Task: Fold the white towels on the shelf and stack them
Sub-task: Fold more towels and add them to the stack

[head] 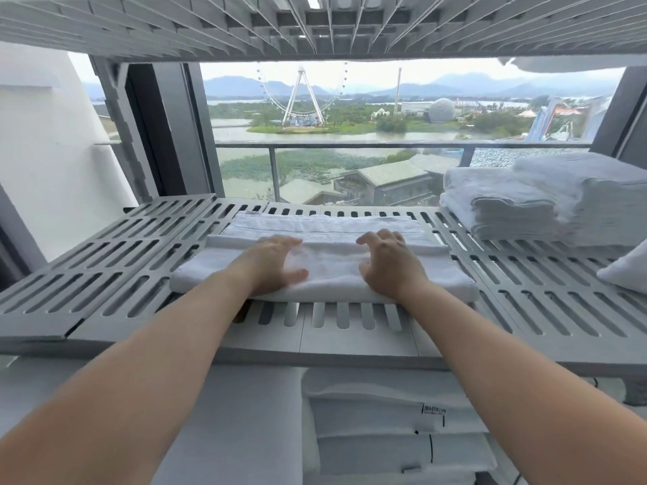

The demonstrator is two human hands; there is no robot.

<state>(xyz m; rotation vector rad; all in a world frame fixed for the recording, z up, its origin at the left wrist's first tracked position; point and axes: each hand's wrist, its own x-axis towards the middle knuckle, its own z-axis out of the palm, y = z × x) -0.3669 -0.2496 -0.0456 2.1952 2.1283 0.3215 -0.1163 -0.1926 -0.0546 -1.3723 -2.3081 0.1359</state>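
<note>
Counts: 2 hands, left hand (271,262) and right hand (387,262). 1 part-folded towel (332,236) under them. 2 folded stacks far right: lower stack (497,204), taller stack (595,190); layers per stack not countable. 1 white corner (626,271) at right edge, kind unclear. 2 slatted decks: middle shelf (122,267), upper shelf (210,26). 1 pile (385,432) below the middle shelf, at least 3 layers showing.

Past the far edge of my grey slatted shelf (105,274), a window (437,127) shows a railing (350,145), a Ferris wheel (301,96), water (315,136) and hazy mountains (238,86).
</note>
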